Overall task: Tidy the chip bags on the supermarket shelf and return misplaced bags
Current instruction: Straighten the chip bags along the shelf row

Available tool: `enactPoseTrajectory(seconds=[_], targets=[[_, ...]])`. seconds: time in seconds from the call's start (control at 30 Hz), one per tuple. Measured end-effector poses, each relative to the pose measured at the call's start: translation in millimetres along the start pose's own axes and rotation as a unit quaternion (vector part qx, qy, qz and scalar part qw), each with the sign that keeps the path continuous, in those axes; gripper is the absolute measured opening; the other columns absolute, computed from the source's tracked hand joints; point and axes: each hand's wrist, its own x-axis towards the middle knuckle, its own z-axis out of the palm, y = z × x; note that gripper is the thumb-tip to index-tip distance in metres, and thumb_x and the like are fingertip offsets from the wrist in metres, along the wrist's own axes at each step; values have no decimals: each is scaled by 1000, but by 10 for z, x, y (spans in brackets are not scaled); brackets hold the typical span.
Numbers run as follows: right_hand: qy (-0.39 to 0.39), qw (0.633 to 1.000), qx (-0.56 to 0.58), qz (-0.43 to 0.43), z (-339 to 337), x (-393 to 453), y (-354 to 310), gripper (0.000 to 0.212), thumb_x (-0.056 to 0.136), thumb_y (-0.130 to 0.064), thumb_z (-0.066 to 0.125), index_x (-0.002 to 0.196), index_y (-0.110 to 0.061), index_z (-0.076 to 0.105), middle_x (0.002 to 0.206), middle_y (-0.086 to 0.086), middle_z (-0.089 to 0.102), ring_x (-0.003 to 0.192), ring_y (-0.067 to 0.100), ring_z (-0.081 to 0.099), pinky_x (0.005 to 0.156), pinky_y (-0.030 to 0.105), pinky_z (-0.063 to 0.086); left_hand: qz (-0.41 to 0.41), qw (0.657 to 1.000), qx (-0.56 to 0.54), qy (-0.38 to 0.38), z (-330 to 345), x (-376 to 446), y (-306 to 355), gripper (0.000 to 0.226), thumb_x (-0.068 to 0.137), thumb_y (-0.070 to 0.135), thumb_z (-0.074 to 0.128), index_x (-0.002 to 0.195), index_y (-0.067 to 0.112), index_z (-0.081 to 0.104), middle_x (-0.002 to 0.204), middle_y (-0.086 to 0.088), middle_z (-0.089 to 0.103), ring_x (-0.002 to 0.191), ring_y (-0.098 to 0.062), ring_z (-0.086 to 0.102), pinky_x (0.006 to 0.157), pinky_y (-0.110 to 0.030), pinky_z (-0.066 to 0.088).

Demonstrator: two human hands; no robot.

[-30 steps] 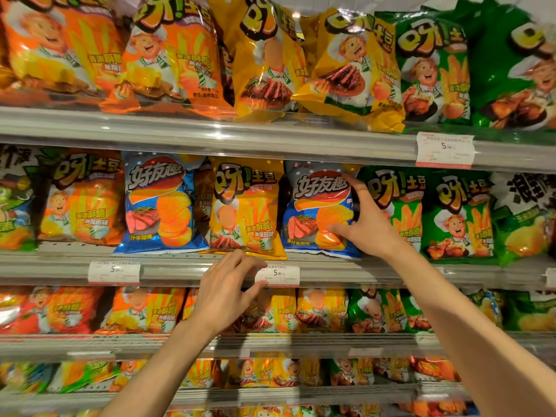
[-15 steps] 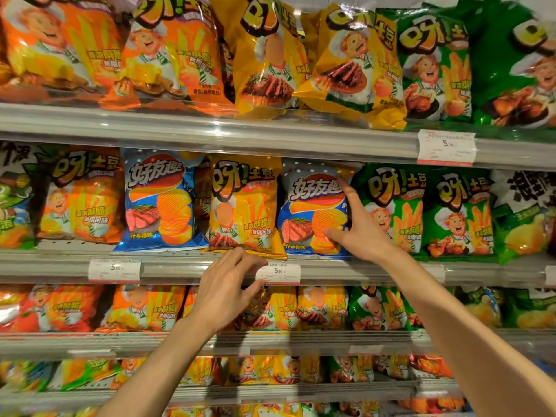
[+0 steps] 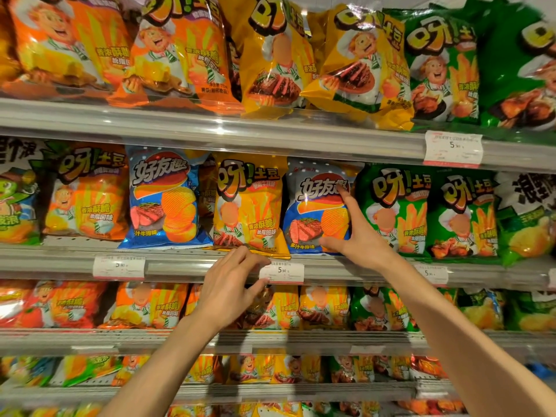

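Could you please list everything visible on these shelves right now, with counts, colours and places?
blue chip bags: two, blue with red logo, second shelf, one either side of a yellow bag
yellow chip bag: one, yellow, second shelf centre, between the blue bags
green chip bags: two, green, second shelf, right of the right-hand blue bag
orange chip bag: one, orange, second shelf left
top-shelf bags: orange left, yellow centre, green right
price tags: at least four, white, on shelf rails
lower-shelf bags: many, mixed colours, count unclear
left hand: fingers curled, at the rail by a price tag
right hand: spread on the right blue bag
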Motion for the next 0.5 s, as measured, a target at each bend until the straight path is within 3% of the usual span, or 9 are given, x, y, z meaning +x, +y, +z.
enactPoseTrajectory(seconds=[0.07,0.17,0.33,0.5], targets=[[-1,1000,0,2,31,-7,-1,112,82,-27,85,161,-32,5,148,4,45,122,18,58,94,19,51,0,1000,-4,2,1,-5,1,37,82,33,80,115,26,66,95,9,57,87,-11,58,64,-19,38],[16,1000,-11,8,61,-26,9,117,75,-46,84,160,-37,4,152,3,39,129,20,53,106,39,49,1,1000,-7,2,-6,-8,1,37,81,32,81,115,26,67,95,9,56,87,-11,59,63,-20,38],[106,993,-56,-16,192,-205,-93,106,87,-36,79,162,-31,4,159,1,28,143,14,34,107,29,37,2,1000,-19,2,-2,-27,-6,37,84,35,77,117,25,66,96,9,55,89,-14,58,67,-24,42],[153,982,-113,-10,467,-578,-46,89,98,-49,60,162,-37,0,172,-6,5,158,13,4,126,49,19,-11,999,-48,0,-7,-160,79,44,92,52,54,124,23,65,106,7,53,101,-14,53,82,-30,46]])
